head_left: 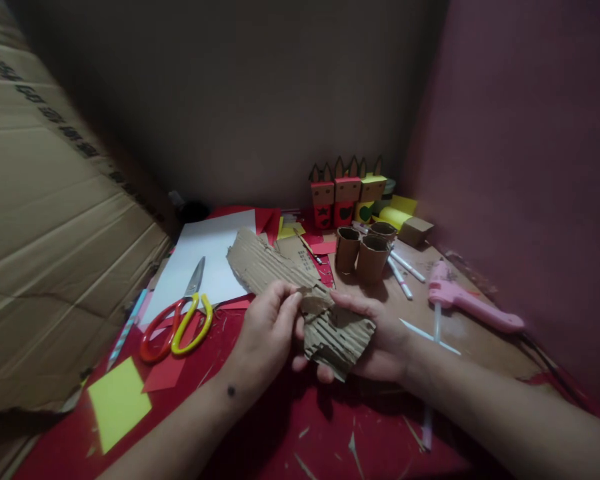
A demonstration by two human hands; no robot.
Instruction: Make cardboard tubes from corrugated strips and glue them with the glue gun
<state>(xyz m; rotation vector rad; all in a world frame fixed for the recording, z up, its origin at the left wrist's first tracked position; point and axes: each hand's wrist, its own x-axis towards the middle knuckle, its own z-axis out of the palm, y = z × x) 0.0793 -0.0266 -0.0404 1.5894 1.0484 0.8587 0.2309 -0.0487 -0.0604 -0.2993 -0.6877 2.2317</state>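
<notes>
A torn piece of corrugated cardboard (341, 340), its ridges showing, lies across the palm of my right hand (385, 333). That hand's thumb rests along the upper edge of the piece and its fingers curl underneath. My left hand (275, 320) pinches a ragged layer at the piece's left side between thumb and forefinger. Just beyond the hands lies a longer strip of corrugated cardboard (267, 263); whether it joins the held piece is hidden. Scissors (183, 320) with one red and one yellow handle lie to the left of my left hand.
A pink glue gun (470, 300) lies at right with its cord. Brown cardboard tubes (373, 259) stand ahead, with red and yellow box-headed figures (347, 200) behind. White paper (205, 247), a yellow paper square (120, 403) and markers (400, 277) lie around. A large cardboard sheet (45, 200) leans at left.
</notes>
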